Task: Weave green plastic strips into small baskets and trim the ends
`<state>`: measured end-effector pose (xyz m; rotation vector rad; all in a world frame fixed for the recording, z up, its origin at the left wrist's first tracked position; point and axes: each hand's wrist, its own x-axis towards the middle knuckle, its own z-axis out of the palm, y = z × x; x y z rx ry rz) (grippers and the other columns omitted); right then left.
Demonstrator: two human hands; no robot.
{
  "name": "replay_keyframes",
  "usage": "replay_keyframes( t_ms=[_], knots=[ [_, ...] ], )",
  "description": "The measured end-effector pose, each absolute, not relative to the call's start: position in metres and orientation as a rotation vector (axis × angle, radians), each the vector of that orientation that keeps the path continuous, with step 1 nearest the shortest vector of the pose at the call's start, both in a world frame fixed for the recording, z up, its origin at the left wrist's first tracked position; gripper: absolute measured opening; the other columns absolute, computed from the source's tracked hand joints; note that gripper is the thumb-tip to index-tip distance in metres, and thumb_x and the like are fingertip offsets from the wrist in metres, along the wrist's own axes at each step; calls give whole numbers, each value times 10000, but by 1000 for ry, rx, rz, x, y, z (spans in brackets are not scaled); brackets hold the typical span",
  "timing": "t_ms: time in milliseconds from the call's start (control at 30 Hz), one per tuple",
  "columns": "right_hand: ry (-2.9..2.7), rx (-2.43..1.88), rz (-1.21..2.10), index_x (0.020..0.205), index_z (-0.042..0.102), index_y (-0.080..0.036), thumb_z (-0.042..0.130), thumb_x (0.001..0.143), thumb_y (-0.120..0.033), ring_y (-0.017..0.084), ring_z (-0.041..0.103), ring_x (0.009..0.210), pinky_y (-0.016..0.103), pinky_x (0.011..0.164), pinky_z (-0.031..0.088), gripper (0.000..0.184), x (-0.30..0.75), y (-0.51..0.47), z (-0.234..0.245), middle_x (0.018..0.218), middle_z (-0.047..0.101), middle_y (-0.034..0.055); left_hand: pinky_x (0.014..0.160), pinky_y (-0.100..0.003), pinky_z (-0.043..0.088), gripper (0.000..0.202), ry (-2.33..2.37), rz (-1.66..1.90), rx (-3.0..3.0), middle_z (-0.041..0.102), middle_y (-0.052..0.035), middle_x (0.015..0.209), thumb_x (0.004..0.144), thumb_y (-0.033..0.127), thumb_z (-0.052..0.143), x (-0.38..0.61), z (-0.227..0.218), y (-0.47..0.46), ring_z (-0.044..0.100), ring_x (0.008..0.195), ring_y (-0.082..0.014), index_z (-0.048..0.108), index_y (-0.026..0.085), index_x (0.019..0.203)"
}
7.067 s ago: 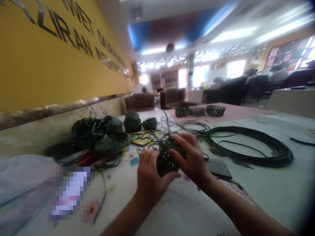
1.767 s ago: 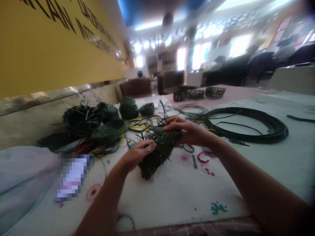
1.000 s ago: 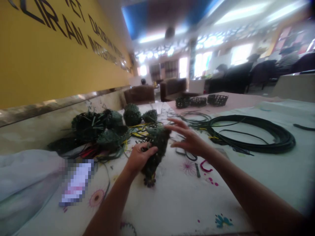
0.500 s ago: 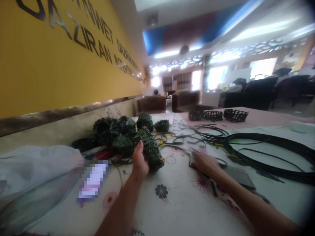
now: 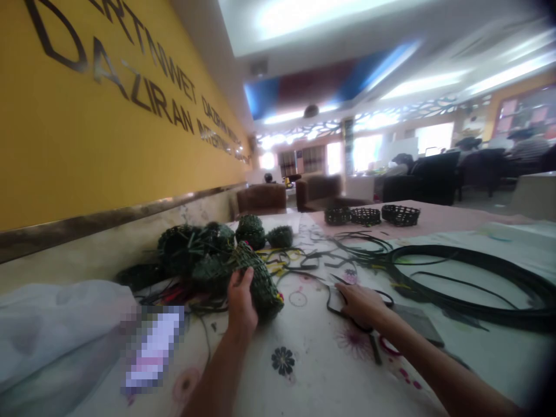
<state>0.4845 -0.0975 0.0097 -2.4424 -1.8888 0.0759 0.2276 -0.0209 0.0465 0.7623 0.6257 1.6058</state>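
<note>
Head view: left hand (image 5: pixel 241 301) clasps a green woven basket (image 5: pixel 263 284) beside the basket pile (image 5: pixel 195 255) beyond; its weave looks closed, nearly done. Right hand (image 5: pixel 362 304) lies palm-down on a loose strip (image 5: pixel 329 304) on the desk (image 5: pixel 330 370), grip unclear; the coil (image 5: pixel 469 278) to its right looks unused.

Three open dark baskets (image 5: pixel 365 216) far back. One woven green piece (image 5: pixel 260 281) gripped, about five more in pile (image 5: pixel 191 252). One large strip coil (image 5: pixel 478 284).
</note>
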Motion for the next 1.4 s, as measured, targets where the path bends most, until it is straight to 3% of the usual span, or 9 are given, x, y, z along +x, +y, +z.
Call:
replay_keyframes(
  t_ms=[100,200,333,500,633,800,1000,1167,1400],
  knots=[
    [-1951,-2352,76,1411,509,-181,555,803,-60,278,595,1198,321,909,437,622,478,-98,5,1276,638,166,868,-310,528,305,618,1603,756,722,28,785,590,272,826,229,46,-22,696,891,-168,674,198,844],
    [-1996,-2282,62,1367,552,-227,540,821,-62,250,622,1132,302,879,431,570,476,-97,8,1223,655,132,865,-303,524,312,616,1579,752,734,22,847,603,259,813,230,46,-23,693,866,-156,682,202,881],
    [-1958,-2293,12,1146,679,-164,572,895,-263,311,634,1060,350,817,433,290,474,-98,18,1150,653,181,860,-296,516,351,633,1601,764,734,23,881,612,249,804,231,46,-24,675,803,-130,691,212,942],
    [-1911,-2331,103,1208,631,-174,665,832,-491,315,656,1016,327,747,445,493,459,-103,18,1094,694,162,877,-286,507,360,646,1625,786,731,32,909,624,241,789,234,46,-26,661,814,-119,699,232,973],
    [-1889,-2345,108,1323,533,-173,697,811,-431,303,657,1017,310,729,435,597,450,-105,15,1123,688,161,853,-288,517,326,688,1631,793,731,35,929,641,241,784,235,46,-28,665,826,-127,700,242,956],
    [-1785,-2401,3,1236,571,-176,583,906,-429,310,580,1131,332,806,417,416,467,-100,16,1199,630,180,844,-289,521,272,720,1631,789,727,40,897,655,247,777,236,46,-29,667,820,-129,699,239,916],
    [-1867,-2392,62,1289,582,-208,672,781,-289,307,566,1142,347,844,415,522,489,-91,8,1235,594,170,857,-287,515,320,704,1611,802,730,38,923,648,256,789,236,44,-28,665,809,-121,701,240,955],
    [-1925,-2354,106,1369,534,-193,558,872,-332,339,576,1140,395,854,420,516,497,-90,6,1272,582,188,816,-285,526,298,672,1629,771,739,19,911,665,308,773,235,43,-28,674,816,-136,700,223,942],
    [-2094,-2233,148,1436,500,-224,473,827,-65,281,610,1096,334,846,416,630,504,-94,6,1229,624,161,812,-307,527,318,698,1562,809,719,18,800,620,320,795,235,43,-30,682,776,-155,684,192,889]
  ],
)
